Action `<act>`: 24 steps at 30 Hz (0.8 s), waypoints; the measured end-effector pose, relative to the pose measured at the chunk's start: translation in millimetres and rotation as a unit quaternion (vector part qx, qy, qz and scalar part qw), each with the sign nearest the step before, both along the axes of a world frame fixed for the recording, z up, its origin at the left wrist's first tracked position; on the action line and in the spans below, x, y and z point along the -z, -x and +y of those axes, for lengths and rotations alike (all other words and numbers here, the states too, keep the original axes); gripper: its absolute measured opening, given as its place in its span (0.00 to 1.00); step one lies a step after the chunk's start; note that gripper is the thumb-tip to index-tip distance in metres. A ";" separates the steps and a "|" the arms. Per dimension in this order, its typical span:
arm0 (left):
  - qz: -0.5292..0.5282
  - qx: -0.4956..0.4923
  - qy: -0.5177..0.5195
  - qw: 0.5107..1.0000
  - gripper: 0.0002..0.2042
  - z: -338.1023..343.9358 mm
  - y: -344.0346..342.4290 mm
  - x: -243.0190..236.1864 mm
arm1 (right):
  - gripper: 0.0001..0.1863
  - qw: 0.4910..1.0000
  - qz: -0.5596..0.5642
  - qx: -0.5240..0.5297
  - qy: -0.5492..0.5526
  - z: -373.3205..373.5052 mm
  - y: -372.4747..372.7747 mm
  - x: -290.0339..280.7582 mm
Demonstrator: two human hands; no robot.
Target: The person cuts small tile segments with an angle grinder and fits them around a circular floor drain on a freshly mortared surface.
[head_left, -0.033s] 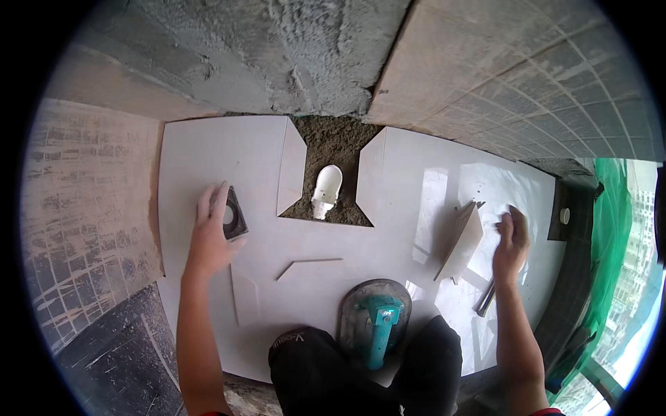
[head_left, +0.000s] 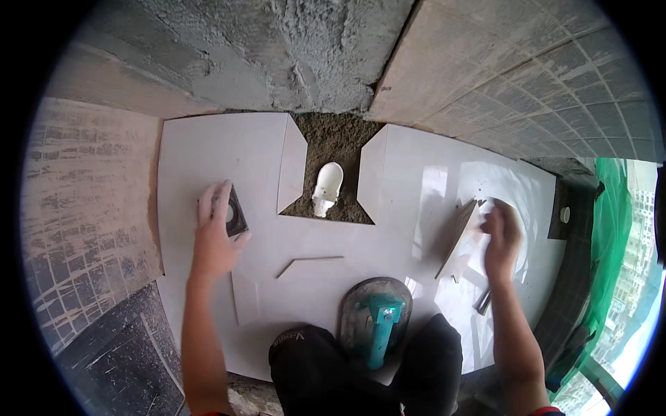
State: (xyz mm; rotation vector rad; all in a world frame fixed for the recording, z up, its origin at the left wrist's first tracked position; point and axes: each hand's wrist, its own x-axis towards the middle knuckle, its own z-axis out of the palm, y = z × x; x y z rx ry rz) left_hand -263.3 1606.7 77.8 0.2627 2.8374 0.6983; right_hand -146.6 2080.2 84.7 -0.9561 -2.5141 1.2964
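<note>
My left hand (head_left: 214,225) grips a dark square floor drain frame (head_left: 237,216) with a round opening, tilted on edge over the white floor tile (head_left: 201,152). Fingers lie along its left side, with the thumb near its lower corner. My right hand (head_left: 504,236), fingers curved and apart, hovers beside a cut tile piece (head_left: 460,241) leaning up at a slant; I see no firm grip. A dark-handled tool (head_left: 483,302), partly hidden, lies beneath my right wrist. Between the cut tiles, a white plastic pipe fitting (head_left: 327,188) sits in rough mortar (head_left: 336,135).
A teal-handled tile vibrator (head_left: 381,322) stands on its oval pad between my knees. Thin cut tile strips (head_left: 312,261) lie on the tiled floor. Bare concrete wall (head_left: 277,55) rises ahead, with tiled walls at both sides. Green netting (head_left: 609,222) hangs at the right edge.
My right hand has moved left and slightly up, closer to the leaning tile piece. My left hand holds the drain frame in nearly the same place.
</note>
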 end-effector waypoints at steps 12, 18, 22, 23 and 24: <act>-0.041 -0.144 -0.266 0.952 0.11 86.5 -95.3 26.6 | 0.15 0.644 -0.180 -0.705 -0.236 -205.3 150.5 116.8; -0.054 -0.132 -0.274 0.951 0.10 87.7 -91.8 21.3 | 0.15 0.706 -0.164 -0.638 -0.261 -211.7 130.8 115.9; -0.075 -0.151 -0.284 0.944 0.10 76.3 -99.4 24.4 | 0.16 0.784 -0.326 -0.511 -0.136 -221.9 141.7 98.7; -0.075 -0.150 -0.283 0.944 0.10 74.5 -103.9 21.6 | 0.16 0.771 -0.293 -0.540 -0.165 -221.0 136.0 100.6; -0.071 -0.147 -0.283 0.945 0.10 74.3 -104.6 17.1 | 0.16 0.758 -0.257 -0.566 -0.197 -216.9 132.2 102.5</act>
